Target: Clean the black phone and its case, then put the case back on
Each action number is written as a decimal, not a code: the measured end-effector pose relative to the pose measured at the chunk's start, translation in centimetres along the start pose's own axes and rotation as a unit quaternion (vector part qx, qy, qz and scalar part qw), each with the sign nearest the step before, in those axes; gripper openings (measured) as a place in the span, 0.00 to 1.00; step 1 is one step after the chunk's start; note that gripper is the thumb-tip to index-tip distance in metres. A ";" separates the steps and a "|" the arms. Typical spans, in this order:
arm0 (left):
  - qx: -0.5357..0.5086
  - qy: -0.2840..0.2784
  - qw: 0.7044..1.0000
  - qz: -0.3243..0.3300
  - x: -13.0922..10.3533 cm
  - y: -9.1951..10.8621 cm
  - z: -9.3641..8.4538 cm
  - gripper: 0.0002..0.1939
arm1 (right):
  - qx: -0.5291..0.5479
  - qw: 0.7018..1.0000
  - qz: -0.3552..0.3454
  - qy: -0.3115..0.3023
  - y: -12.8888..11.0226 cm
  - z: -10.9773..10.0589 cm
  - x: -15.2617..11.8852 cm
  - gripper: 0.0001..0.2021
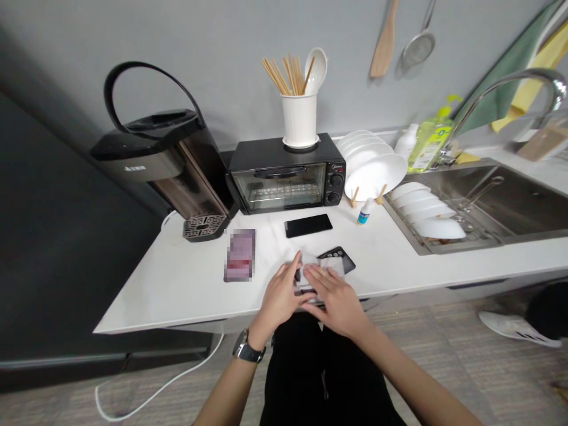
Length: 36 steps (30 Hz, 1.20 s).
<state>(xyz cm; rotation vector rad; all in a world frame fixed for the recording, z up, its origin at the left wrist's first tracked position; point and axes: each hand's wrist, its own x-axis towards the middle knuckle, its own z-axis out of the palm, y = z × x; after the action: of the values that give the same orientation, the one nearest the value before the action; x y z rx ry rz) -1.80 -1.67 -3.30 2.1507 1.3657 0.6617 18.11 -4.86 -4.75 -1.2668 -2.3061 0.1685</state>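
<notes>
Head view: left hand (279,296) at the counter's near edge, watch (247,348) on its wrist; thumb and forefinger spread wide at the left end of a pale cloth (335,265); its other fingers are hidden, so cannot tell whether it grips; right hand (336,302) lies with fingers extended flat over the cloth, not curled; a dark edge shows beneath the hands, perhaps a phone, though too covered to be sure.

Cloth lies at the near edge of the white counter (177,290), its right part overlapping a dark phone (349,261), lenses up; black phone (308,225) beyond, screen up, in front of the oven (284,151); purple item (240,254) to the left, pixelated; small bottle (365,212) upright, right of the black phone.

Further back: dispenser (177,154) left of the oven; white pot (299,118) on the oven, holding chopsticks (284,77) and a ladle (316,70); plates (375,171) racked to the right; bowls (426,210) by the sink (528,207).
</notes>
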 end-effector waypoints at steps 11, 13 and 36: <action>0.017 0.006 0.999 0.037 0.4 0.3 0.0 0.58 | -0.040 0.999 0.027 -0.007 1.2 -1.5 -0.7 0.30; 0.015 0.006 0.999 0.032 0.4 0.4 0.0 0.57 | -0.054 0.997 0.052 0.014 1.4 -1.6 -0.5 0.31; -0.038 0.005 0.999 0.023 0.2 -0.2 0.2 0.60 | -0.064 0.998 0.024 0.012 1.6 -0.6 -1.7 0.34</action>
<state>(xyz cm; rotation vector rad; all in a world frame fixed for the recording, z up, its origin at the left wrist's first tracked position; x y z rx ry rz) -1.73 -1.41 -3.51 2.1272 1.2797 0.7309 20.39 -5.40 -5.38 -1.3802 -2.2985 0.0228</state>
